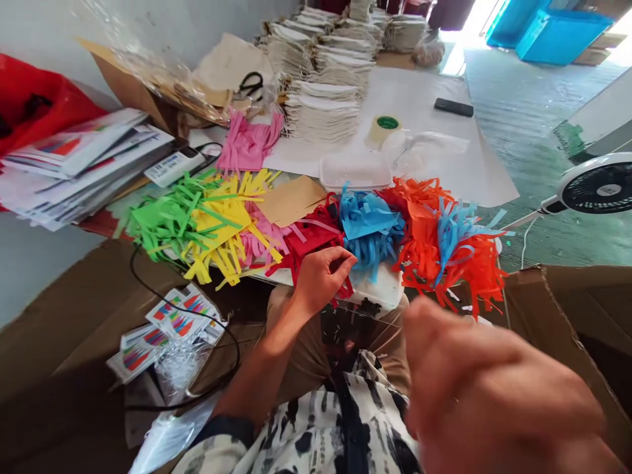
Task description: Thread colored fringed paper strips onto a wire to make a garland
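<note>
My left hand (323, 280) is at the table's near edge, in front of a dark red fringed bundle (316, 230) and beside a blue one (370, 224). Its thumb and fingers are pinched together; whatever they hold is too small to make out. Large and blurred, my right hand (488, 388) is raised close to the camera at lower right. Its fingers look curled closed, and their contents are hidden. Along the table edge lie green (165, 214), yellow (224, 217), pink (249, 141) and orange (424, 230) fringed strips, with light blue strips over the orange.
Stacks of white bundles (323, 108) stand behind, near scissors (251, 84). A tape roll (385, 128), a clear plastic tray (353, 172) and a black phone-like object (453, 106) lie on white sheeting. A small fan (602, 187) is at right. Open cardboard (557, 309) flanks my lap.
</note>
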`<state>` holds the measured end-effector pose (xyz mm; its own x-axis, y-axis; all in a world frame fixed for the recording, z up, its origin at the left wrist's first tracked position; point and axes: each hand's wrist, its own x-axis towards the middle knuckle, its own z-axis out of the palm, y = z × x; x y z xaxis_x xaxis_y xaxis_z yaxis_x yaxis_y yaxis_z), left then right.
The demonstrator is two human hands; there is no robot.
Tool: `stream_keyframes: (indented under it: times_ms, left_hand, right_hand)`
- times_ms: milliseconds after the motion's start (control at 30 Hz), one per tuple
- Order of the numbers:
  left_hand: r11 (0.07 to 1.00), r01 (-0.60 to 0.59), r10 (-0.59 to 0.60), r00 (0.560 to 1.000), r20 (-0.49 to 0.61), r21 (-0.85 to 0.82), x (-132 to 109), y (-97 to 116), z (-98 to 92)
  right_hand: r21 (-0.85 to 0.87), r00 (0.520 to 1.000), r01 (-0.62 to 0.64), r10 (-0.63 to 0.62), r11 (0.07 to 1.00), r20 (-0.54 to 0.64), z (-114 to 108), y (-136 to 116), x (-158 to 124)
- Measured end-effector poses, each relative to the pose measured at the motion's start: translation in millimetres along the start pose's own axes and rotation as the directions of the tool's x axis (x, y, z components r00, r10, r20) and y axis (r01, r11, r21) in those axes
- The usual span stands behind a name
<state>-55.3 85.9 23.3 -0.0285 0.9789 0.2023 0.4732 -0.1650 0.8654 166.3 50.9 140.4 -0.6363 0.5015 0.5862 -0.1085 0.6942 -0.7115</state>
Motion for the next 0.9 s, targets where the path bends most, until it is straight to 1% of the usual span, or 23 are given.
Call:
stream_keyframes:
  times_ms: [33,67,100,133,167,200,233,267,333,400,467,567,667,767,900]
  left_hand:
    - [1.0,0.006,-0.006,1.0,-0.008,-0.001,-0.1,-0.5,-2.0]
    - [1.0,0.012,-0.012,1.0,-0.016,-0.003,-0.2,-0.9,-3.7]
    - [1.0,0.018,-0.018,1.0,-0.024,-0.006,-0.3,-1.0,-5.2]
    - [1.0,0.024,-0.025,0.999,-0.031,-0.011,-0.5,-1.1,-6.5]
    - [0.999,0.03,-0.031,0.999,-0.036,-0.015,-0.8,-1.3,-7.5]
    - [0.999,0.035,-0.035,0.999,-0.039,-0.021,-1.0,-1.4,-8.4]
    - [0.999,0.037,-0.038,0.998,-0.043,-0.025,-1.1,-1.7,-9.3]
    - [0.999,0.038,-0.04,0.998,-0.048,-0.029,-1.1,-2.0,-10.0]
    - [0.999,0.035,-0.037,0.998,-0.058,-0.033,-0.2,-3.0,-11.3]
    - [0.999,0.028,-0.03,0.998,-0.064,-0.035,2.1,-4.1,-12.0]
    - [0.999,0.02,-0.022,0.998,-0.066,-0.037,5.7,-5.3,-11.7]
    - [0.999,0.002,-0.005,0.997,-0.082,-0.042,12.7,-5.8,-9.8]
    - [0.999,-0.04,0.039,0.988,-0.15,-0.005,20.9,-3.1,-7.9]
    - [0.992,-0.092,0.108,0.973,-0.205,0.088,31.3,1.2,-6.8]
    - [0.969,-0.103,0.144,0.974,-0.175,0.224,47.0,2.7,-5.6]
  right_hand:
    - [-0.108,1.0,-0.001,0.0,0.994,-0.005,-1.3,20.5,8.2]
    - [-0.301,1.0,0.005,-0.014,0.953,-0.027,-2.7,43.9,16.2]
    - [-0.518,0.999,-0.035,0.009,0.855,-0.052,-4.2,69.1,23.4]
    - [-0.678,0.998,-0.062,0.035,0.732,-0.053,-5.4,94.6,29.1]
    - [-0.789,0.997,-0.072,0.069,0.61,-0.037,-6.5,118.7,33.1]
    - [-0.853,0.994,-0.065,0.108,0.518,-0.011,-7.4,140.2,35.5]
    - [-0.891,0.992,-0.049,0.127,0.451,0.01,-8.2,158.1,36.3]
    - [-0.913,0.991,-0.022,0.132,0.408,0.034,-9.0,171.7,36.0]
    - [-0.926,0.989,0.022,0.126,0.377,0.075,-10.9,186.8,33.8]
    - [-0.916,0.989,0.033,0.119,0.401,0.087,-13.6,189.5,31.8]
    - [-0.886,0.99,-0.008,0.128,0.463,0.058,-17.1,186.5,31.9]
    - [-0.788,0.984,-0.137,0.171,0.6,-0.04,-22.7,181.6,36.1]
    - [-0.621,0.957,-0.281,0.258,0.732,-0.129,-27.7,179.1,42.1]
    - [-0.508,0.924,-0.381,0.337,0.773,-0.18,-31.5,177.2,46.5]
    - [-0.448,0.923,-0.385,0.336,0.807,-0.188,-33.6,176.1,48.2]
